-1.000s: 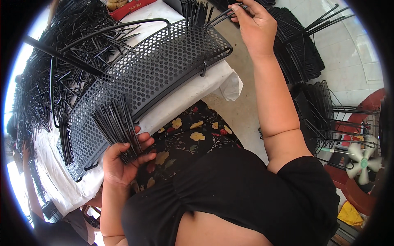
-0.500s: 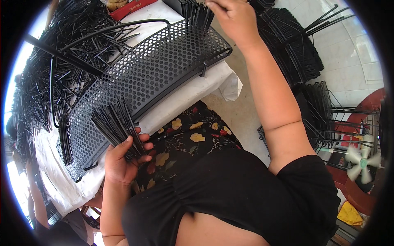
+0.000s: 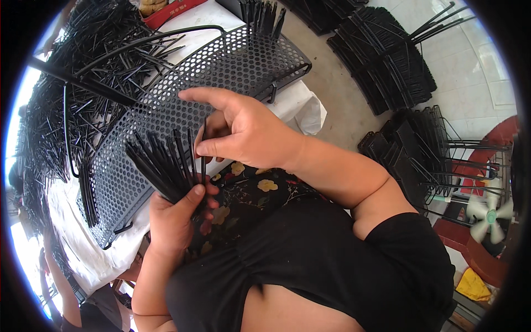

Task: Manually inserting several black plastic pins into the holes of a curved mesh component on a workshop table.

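My left hand (image 3: pixel 176 221) is closed round the lower ends of a fanned bundle of thin black strips (image 3: pixel 160 166). Just above it, my right hand (image 3: pixel 246 130) pinches a single black strip (image 3: pixel 203 146) at the bundle's right side between thumb and fingers, its index finger stretched out to the left. Behind both hands lies a curved black perforated metal panel (image 3: pixel 182 105) with a bent rod along its far side. One upright bunch of strips (image 3: pixel 263 25) stands at the panel's far right end. Another bunch (image 3: pixel 87 193) is at its near left end.
A large heap of loose black strips (image 3: pixel 94 99) covers the table's left. The panel rests on a white table cover (image 3: pixel 102 252). Stacked black panels (image 3: pixel 387 61) and wire racks (image 3: pixel 420 149) stand on the floor at right, near a fan (image 3: pixel 490 217). A red box (image 3: pixel 177 12) sits far back.
My right hand has come from the panel's far right end down and left to the bundle, and now pinches a strip there. My left hand has shifted slightly right.
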The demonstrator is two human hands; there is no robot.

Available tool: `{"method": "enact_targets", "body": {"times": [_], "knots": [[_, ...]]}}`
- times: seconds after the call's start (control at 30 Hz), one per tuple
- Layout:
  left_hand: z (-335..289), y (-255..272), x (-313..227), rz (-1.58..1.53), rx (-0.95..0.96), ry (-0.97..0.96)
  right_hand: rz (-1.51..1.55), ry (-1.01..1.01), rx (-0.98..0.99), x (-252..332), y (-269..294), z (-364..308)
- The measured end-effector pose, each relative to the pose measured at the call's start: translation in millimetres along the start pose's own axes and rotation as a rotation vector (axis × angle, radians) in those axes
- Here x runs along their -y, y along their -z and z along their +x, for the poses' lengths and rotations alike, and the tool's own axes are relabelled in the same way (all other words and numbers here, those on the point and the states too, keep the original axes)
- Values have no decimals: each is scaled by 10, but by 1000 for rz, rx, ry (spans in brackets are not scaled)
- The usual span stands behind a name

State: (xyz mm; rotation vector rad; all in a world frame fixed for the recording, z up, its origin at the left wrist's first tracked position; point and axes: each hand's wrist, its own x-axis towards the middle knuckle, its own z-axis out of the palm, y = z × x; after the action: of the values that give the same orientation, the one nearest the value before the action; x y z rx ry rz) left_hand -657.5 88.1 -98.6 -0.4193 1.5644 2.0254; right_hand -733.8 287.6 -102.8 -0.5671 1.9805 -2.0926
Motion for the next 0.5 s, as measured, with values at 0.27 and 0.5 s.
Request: {"method": "enact_targets", "body": {"times": [0.27,0.5], "knots": [[70,354,138,-375,4,94,-822,431,-831,363,1239,376],[51,322,90,-495,79,164,-982,570,-760,249,1395,389]]}}
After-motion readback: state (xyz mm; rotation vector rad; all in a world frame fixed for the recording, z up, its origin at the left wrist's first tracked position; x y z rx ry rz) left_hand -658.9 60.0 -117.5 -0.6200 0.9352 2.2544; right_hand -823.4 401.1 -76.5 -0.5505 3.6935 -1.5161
